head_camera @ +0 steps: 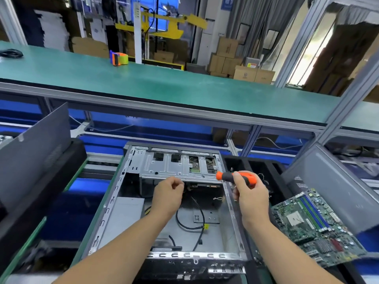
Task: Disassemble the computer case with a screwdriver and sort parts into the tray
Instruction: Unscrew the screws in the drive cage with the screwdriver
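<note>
The open computer case [114, 203] lies on its side in front of me, with a metal drive cage [164, 165] at its far end and loose black cables [194, 222] on its floor. My right hand [251, 198] grips the orange and black screwdriver [235, 177] above the case's right wall, handle pointing left. My left hand [168, 194] hovers over the case just below the drive cage, fingers curled with fingertips pinched together; whether they hold something small I cannot tell. A green motherboard [313, 224] lies to the right, on the black tray [264, 167].
A grey side panel [34, 152] leans at the left and another grey panel [336, 185] at the right. A green shelf [164, 83] runs across above, carrying an orange tape dispenser [119, 58] and a black cable coil [11, 53]. Cardboard boxes stand behind.
</note>
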